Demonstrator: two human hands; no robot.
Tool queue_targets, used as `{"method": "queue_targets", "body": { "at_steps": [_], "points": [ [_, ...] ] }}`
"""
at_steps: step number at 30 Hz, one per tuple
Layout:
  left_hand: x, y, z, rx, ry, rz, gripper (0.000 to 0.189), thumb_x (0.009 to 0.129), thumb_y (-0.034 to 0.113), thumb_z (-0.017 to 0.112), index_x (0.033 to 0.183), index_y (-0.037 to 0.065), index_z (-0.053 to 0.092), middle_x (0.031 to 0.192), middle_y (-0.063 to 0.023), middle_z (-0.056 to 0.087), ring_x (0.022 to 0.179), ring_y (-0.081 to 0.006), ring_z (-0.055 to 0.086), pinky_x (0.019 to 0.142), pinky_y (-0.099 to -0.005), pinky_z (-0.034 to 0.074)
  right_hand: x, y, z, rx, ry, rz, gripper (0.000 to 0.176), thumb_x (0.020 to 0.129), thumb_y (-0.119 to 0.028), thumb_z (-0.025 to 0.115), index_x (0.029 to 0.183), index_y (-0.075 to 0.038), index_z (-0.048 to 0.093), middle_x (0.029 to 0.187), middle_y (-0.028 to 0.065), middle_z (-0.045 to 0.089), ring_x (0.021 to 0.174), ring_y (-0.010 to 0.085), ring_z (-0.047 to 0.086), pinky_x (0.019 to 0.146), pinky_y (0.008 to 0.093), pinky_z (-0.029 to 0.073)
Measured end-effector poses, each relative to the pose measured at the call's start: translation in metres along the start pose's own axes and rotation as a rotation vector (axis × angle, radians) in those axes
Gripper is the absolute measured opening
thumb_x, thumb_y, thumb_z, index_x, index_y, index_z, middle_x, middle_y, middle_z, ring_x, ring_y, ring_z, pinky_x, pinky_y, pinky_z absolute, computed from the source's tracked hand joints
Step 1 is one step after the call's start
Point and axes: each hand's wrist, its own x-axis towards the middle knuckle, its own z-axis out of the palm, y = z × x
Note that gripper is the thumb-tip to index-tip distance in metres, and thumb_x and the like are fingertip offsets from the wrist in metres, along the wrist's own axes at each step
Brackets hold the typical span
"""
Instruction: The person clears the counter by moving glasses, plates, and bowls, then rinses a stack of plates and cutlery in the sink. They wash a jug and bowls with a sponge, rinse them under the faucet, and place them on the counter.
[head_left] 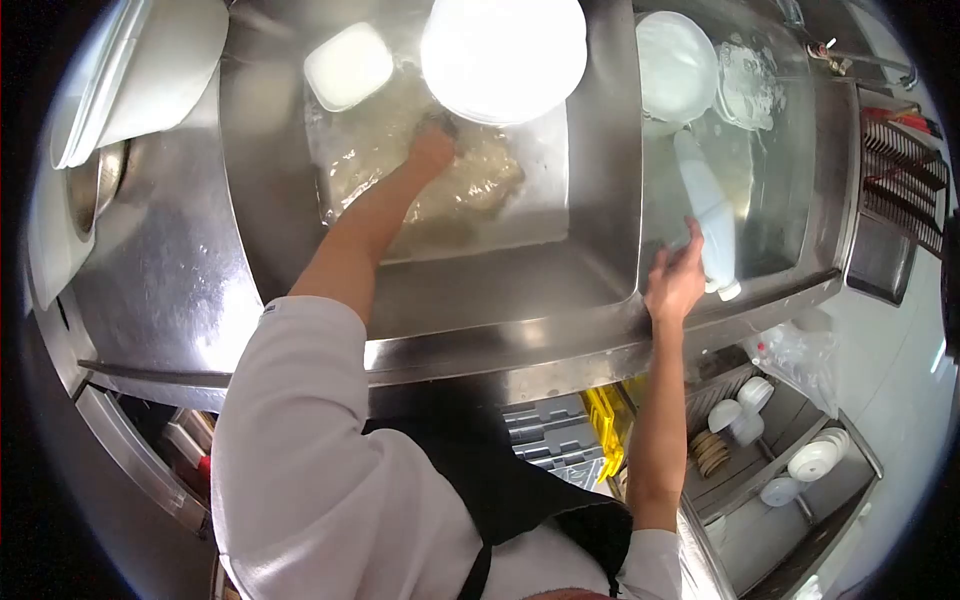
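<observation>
My left hand [432, 148] reaches into the cloudy water [480, 185] of the left sink basin. Its fingers are blurred by the water, so what they touch is hidden. My right hand [676, 280] is at the front of the right basin, fingers apart, beside a long pale-blue plastic piece [708, 205]. The fingertips appear to touch its left edge. This piece leans in the water, its lower end near the front rim. Above my left hand are a white rectangular tub [348, 67] and a large round white container [503, 55].
The steel divider [640, 150] separates the basins. A round white container [677, 65] sits in the right basin. White tubs [165, 70] stand on the left counter [160, 230]. A dark rack [903, 175] is at right; bowls [818, 457] lie on the shelf below.
</observation>
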Motion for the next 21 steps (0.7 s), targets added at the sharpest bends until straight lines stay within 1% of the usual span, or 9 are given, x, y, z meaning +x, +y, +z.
{"method": "queue_targets", "body": {
  "at_steps": [1,3,6,9,12,15,18,21],
  "points": [
    [0.002,0.002,0.006,-0.017,-0.053,-0.029,0.022,0.081,0.016,0.051,0.084,0.0,0.065,0.088,-0.0179,0.065,0.081,-0.0318,0.064,0.07,-0.0399,0.052,-0.001,0.0,0.0,0.004,0.005,-0.002,0.055,0.075,-0.005,0.061,0.125,-0.016,0.042,0.065,0.0104,0.053,0.063,0.0309,0.054,0.064,0.0423,0.043],
    [0.014,-0.01,0.021,-0.051,-0.153,-0.017,0.02,0.079,0.014,0.051,0.081,0.001,0.066,0.081,-0.0169,0.066,0.078,-0.0316,0.065,0.069,-0.0402,0.052,-0.001,0.0,0.0,0.01,0.018,-0.019,0.054,0.075,-0.005,0.06,0.124,-0.015,0.043,0.064,0.0101,0.053,0.062,0.0307,0.054,0.065,0.0422,0.043],
    [0.019,-0.02,0.015,-0.031,-0.232,0.137,0.02,0.079,0.013,0.05,0.079,0.001,0.066,0.083,-0.0181,0.066,0.079,-0.0315,0.064,0.07,-0.0408,0.052,0.0,0.004,0.001,0.012,0.029,-0.044,0.052,0.075,-0.005,0.06,0.123,-0.013,0.043,0.064,0.0099,0.053,0.062,0.0306,0.054,0.065,0.0419,0.043],
    [0.012,-0.014,0.001,-0.045,-0.169,-0.01,0.022,0.08,0.015,0.05,0.08,0.0,0.067,0.084,-0.0184,0.065,0.079,-0.0315,0.064,0.07,-0.0414,0.051,0.0,0.002,-0.001,0.012,0.02,-0.04,0.051,0.075,-0.005,0.059,0.123,-0.011,0.043,0.064,0.0102,0.053,0.062,0.0306,0.054,0.065,0.0416,0.043],
    [0.006,-0.011,0.005,-0.051,0.002,0.028,0.024,0.081,0.017,0.049,0.081,0.0,0.066,0.085,-0.0188,0.065,0.082,-0.0311,0.064,0.072,-0.0418,0.051,0.0,0.001,-0.001,0.005,0.021,-0.056,0.051,0.075,-0.004,0.058,0.123,-0.011,0.043,0.065,0.0106,0.053,0.062,0.0306,0.054,0.066,0.0414,0.043],
    [0.009,-0.014,0.002,-0.057,-0.031,0.057,0.024,0.082,0.017,0.048,0.082,0.0,0.065,0.086,-0.0192,0.065,0.086,-0.0309,0.063,0.072,-0.0422,0.051,0.001,0.001,0.0,0.014,0.022,-0.051,0.051,0.075,-0.005,0.058,0.123,-0.011,0.043,0.065,0.011,0.054,0.061,0.0308,0.054,0.067,0.0415,0.043],
    [0.011,0.001,-0.009,-0.097,-0.16,-0.058,0.025,0.083,0.02,0.048,0.082,0.001,0.065,0.089,-0.0194,0.065,0.087,-0.0312,0.063,0.072,-0.0425,0.051,0.0,0.001,-0.002,0.016,0.008,-0.035,0.05,0.075,-0.006,0.058,0.123,-0.012,0.043,0.064,0.0113,0.054,0.062,0.0311,0.054,0.068,0.0416,0.043],
    [0.012,-0.014,0.01,-0.089,-0.061,0.03,0.025,0.081,0.021,0.05,0.082,0.002,0.067,0.09,-0.0192,0.065,0.085,-0.0312,0.064,0.072,-0.0427,0.052,0.0,0.001,-0.002,0.016,0.005,-0.045,0.05,0.076,-0.007,0.058,0.123,-0.013,0.043,0.063,0.0112,0.054,0.062,0.0314,0.055,0.068,0.0417,0.043]
  ]
}}
